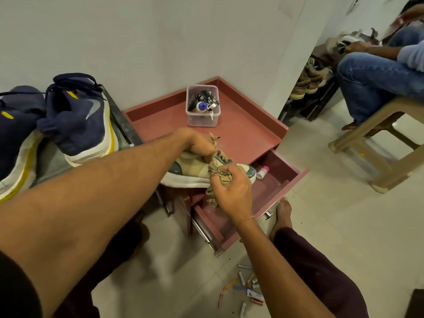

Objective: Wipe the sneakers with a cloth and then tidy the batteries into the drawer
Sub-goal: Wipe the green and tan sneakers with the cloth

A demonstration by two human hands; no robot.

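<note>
Left hand [199, 143] gripped the tan sneaker [190, 169] near its laces to steady it, right hand [234, 191] had fingers curled round the bunched cloth [220, 176] for wiping.

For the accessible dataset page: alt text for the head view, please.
A person's left hand holds a beige-and-teal sneaker over an open drawer while the right hand presses a bunched cloth against it. Batteries lie scattered on the floor; two navy sneakers sit at left.
</note>
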